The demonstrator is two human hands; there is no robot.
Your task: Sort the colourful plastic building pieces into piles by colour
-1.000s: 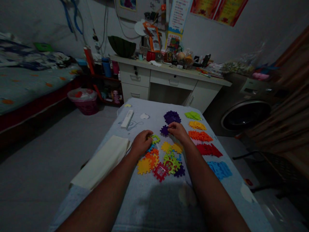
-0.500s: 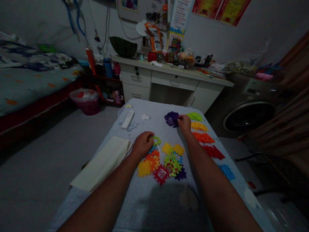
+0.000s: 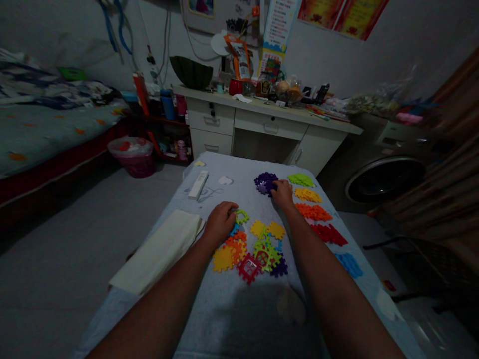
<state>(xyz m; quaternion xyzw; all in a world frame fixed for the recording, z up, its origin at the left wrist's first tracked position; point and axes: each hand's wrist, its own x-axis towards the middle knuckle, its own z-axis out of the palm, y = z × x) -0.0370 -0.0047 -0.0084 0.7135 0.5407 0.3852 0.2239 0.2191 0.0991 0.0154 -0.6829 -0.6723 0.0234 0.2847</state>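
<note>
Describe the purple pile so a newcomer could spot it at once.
Find the cloth-covered table in front of the desk. Toward the table's far end lies the purple pile, with the right hand at its right edge. Its dark purple sets it apart from the light green pile to its right.

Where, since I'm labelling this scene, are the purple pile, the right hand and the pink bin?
Purple pile [image 3: 265,182]: head view, middle of its heaped pieces.
Right hand [image 3: 283,193]: head view, back of the hand.
Pink bin [image 3: 137,164]: head view, its outer wall.

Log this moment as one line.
right grip: at right edge of purple pile | left grip: beside green piece, contact unclear | red window piece: between forearms
</note>
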